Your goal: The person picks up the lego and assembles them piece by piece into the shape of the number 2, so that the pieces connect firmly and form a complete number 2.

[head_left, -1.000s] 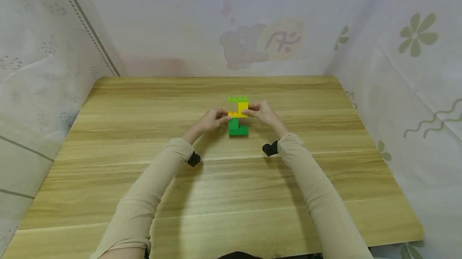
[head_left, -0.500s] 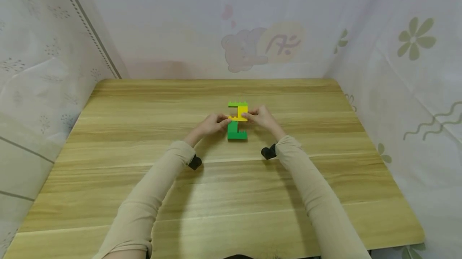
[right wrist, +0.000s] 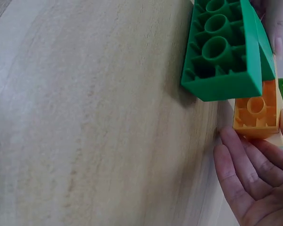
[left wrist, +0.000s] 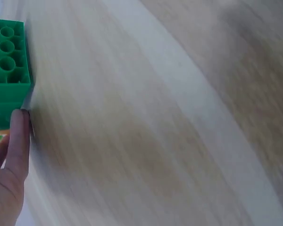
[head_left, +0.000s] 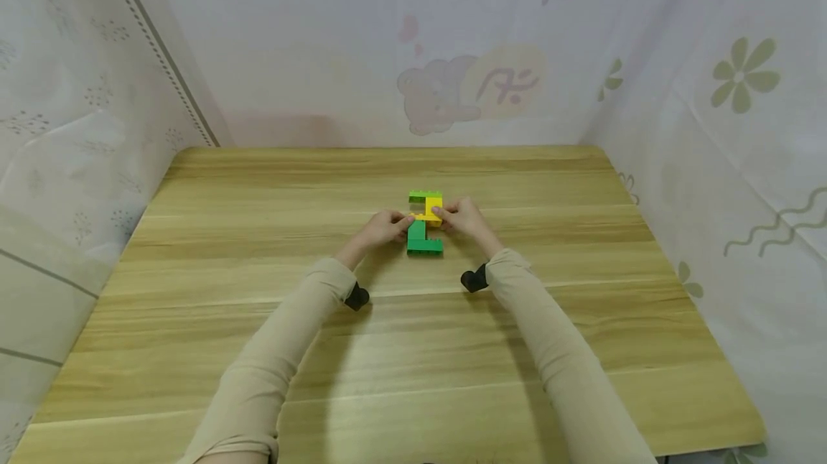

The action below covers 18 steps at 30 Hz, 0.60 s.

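A stack of toy building bricks is between my hands in the head view. A long dark green brick (head_left: 424,246) and a shorter green brick (head_left: 416,230) form its lower half. Above them come a flat yellow-orange brick (right wrist: 256,108), a yellow block (head_left: 433,203) and a light green brick (head_left: 425,195). My left hand (head_left: 384,228) pinches the stack's left side near the middle. My right hand (head_left: 469,222) pinches the yellow part, thumb in front. Both wrist views show the hollow undersides of bricks, so the stack is tilted back.
The wooden table (head_left: 413,349) spreads around both arms. Behind it hangs a pale printed cloth (head_left: 310,54), with more cloth at either side. Small black devices (head_left: 474,279) sit at the sleeve cuffs.
The stack has tipped so that its undersides face me more, and both hands still hold it. The head view has shifted slightly, with everything sitting lower in it.
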Motion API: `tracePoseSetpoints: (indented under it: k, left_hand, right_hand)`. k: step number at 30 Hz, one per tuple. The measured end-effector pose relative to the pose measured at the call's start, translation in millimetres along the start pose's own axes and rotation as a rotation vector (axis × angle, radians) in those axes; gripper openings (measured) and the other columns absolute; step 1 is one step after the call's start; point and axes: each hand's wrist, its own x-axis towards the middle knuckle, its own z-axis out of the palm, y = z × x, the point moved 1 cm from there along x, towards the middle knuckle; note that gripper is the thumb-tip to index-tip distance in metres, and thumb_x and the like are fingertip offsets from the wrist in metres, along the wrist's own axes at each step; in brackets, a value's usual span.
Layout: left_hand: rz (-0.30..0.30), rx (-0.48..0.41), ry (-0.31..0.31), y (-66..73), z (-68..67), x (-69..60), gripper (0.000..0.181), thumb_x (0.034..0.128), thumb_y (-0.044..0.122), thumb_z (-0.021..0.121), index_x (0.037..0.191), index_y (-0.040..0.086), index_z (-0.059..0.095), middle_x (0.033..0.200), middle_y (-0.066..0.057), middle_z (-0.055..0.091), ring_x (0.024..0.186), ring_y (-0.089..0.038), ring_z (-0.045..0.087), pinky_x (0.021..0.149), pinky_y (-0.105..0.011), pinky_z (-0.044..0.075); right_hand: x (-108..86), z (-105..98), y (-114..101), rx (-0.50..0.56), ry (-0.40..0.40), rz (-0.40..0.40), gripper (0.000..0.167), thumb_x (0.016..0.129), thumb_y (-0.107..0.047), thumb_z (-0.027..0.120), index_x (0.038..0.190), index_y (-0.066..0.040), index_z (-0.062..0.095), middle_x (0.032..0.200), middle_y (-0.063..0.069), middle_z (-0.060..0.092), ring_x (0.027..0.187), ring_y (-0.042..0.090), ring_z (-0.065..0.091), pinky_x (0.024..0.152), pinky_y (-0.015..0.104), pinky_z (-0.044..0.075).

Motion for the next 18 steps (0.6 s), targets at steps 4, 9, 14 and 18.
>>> tracePoseSetpoints:
  k: [4, 9, 14, 18]
  left_hand:
    - [-0.025, 0.022, 0.028, 2.2, 1.8, -1.2, 0.052, 0.0981, 0.034, 0.038, 0.128, -0.008, 0.044, 0.124, -0.024, 0.054, 0.108, -0.032, 0.058, 0.092, -0.035, 0.049]
    - [-0.068, 0.030, 0.069, 2.2, 5.6, 2.8, 0.051, 0.0985, 0.033, 0.037, 0.128, -0.007, 0.046, 0.123, -0.023, 0.056, 0.109, -0.030, 0.058, 0.095, -0.036, 0.047]
    - [-0.025, 0.040, 0.125, -31.8, 9.4, 39.5, 0.058, 0.0922, 0.049, 0.043, 0.118, -0.001, 0.059, 0.106, -0.014, 0.066, 0.093, -0.018, 0.063, 0.083, -0.029, 0.051]
    - [-0.058, 0.044, 0.154, -50.6, 10.5, 61.6, 0.061, 0.0891, 0.054, 0.045, 0.115, 0.000, 0.061, 0.101, -0.013, 0.067, 0.087, -0.018, 0.063, 0.075, -0.028, 0.052]
  right_hand:
    - [0.0, 0.9, -1.4, 0.000, 0.013, 0.027, 0.039, 0.092, -0.031, 0.054, 0.101, 0.004, 0.068, 0.100, 0.022, 0.067, 0.079, 0.025, 0.068, 0.067, 0.028, 0.056]
    - [0.0, 1.8, -5.4, -0.034, 0.038, 0.031, 0.037, 0.092, -0.030, 0.054, 0.095, 0.004, 0.069, 0.096, 0.022, 0.067, 0.079, 0.027, 0.068, 0.066, 0.028, 0.056]
    - [-0.5, 4.1, -10.2, -0.057, 0.076, 0.041, 0.034, 0.091, -0.027, 0.055, 0.091, 0.004, 0.070, 0.092, 0.022, 0.068, 0.076, 0.029, 0.068, 0.065, 0.030, 0.056]
    - [-0.9, 6.6, -12.2, -0.068, 0.108, 0.052, 0.032, 0.091, -0.025, 0.056, 0.091, 0.005, 0.070, 0.093, 0.022, 0.068, 0.075, 0.030, 0.068, 0.064, 0.030, 0.056]
